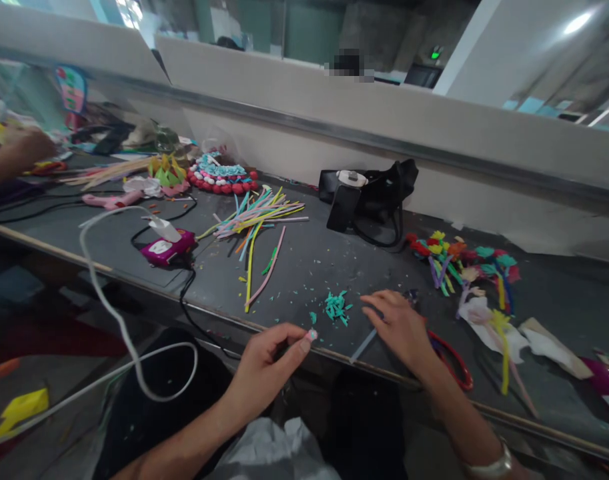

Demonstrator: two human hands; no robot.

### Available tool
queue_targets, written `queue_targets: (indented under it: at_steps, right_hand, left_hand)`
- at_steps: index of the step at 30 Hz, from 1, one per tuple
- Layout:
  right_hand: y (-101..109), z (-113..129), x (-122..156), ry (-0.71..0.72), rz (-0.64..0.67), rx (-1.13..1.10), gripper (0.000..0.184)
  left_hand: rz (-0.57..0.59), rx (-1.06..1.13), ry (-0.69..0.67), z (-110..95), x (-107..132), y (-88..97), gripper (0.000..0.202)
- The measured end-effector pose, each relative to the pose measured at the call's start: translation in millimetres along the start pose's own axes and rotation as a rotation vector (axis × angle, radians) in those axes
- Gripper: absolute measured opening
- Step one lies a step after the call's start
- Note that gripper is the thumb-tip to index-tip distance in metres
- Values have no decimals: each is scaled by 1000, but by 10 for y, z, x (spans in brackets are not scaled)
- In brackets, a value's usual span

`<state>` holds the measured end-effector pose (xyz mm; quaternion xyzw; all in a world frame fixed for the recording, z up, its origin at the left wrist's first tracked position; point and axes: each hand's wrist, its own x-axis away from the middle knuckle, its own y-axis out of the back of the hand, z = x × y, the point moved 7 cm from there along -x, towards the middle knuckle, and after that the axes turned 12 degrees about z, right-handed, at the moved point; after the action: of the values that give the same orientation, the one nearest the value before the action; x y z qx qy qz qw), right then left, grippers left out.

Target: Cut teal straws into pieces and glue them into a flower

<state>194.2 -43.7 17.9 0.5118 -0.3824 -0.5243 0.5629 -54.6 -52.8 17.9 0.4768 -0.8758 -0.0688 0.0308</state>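
Has a magenta power block [184, 244] on the table [304, 260] at left, then loose pastel strips [264, 213]; pinches with the left hand [273, 357] a small pink-and-white piece [311, 335] near the table's front edge; has teal scraps [337, 307] just beyond, then a pale blue strip [364, 345]; holds the right hand [398, 325] loosely spread beside them, with bright craft flowers [457, 251] farther right

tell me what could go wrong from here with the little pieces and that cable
The tiny pale piece in the left hand is near the front edge of the table, so it might drop off. The right hand is close to the loose teal scraps and could scatter them. The white cable loops past the edge, so an arm might snag it.
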Motion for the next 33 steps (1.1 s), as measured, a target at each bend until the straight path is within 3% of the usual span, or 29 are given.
queue_targets:
  at_steps: [5,9,14,18,21,33]
  right_hand:
    - [-309,78,-255,71,119,-75,19]
    - [-349,35,-273,70,144,-148,16]
    - [-40,195,-130,35,124,-281,12]
    - [441,524,44,99,72,-496,11]
    - [651,763,120,167,75,-576,10]
    - [714,977,137,168,52,-644,19]
  left_hand:
    - [11,-4,-32,-118,-71,-41,20]
    - [18,-39,-41,-165,-105,-11,21]
    - [31,-85,-45,-232,-158,-5,20]
    - [20,-115,-76,-329,-197,-14,17]
    - [26,-143,-103,-398,-212,-32,16]
    - [2,-278,-264,-608,-132,-52,14]
